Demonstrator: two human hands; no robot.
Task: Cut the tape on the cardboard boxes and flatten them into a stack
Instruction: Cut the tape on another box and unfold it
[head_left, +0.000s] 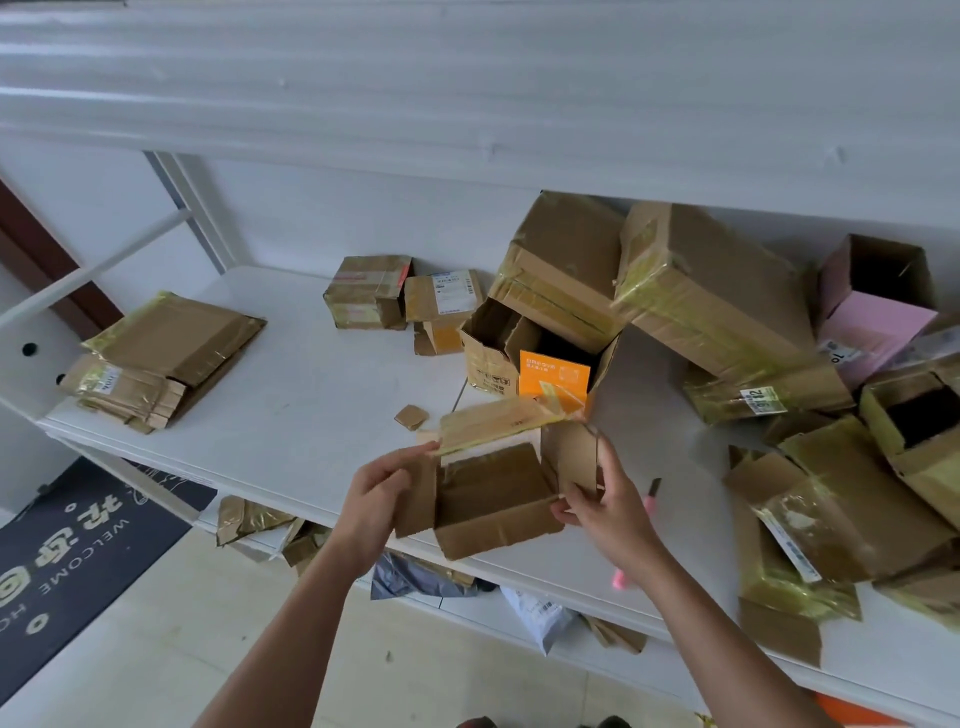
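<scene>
A small open brown cardboard box (493, 499) sits at the front edge of the white shelf (322, 395), its flaps up and yellowish tape along the far flap. My left hand (376, 488) pinches the box's left flap. My right hand (605, 499) grips the right flap. A pink utility knife (649, 501) lies on the shelf just behind my right hand, mostly hidden by it. A stack of flattened boxes (166, 358) lies at the left end of the shelf.
Several taped and opened boxes (717, 306) crowd the right side, with a pink box (878, 322) and an open orange-sided box (550, 364). Two small boxes (369, 293) stand at the back. A cardboard scrap (411, 417) lies mid-shelf. Bags and cardboard fill the lower shelf (535, 616).
</scene>
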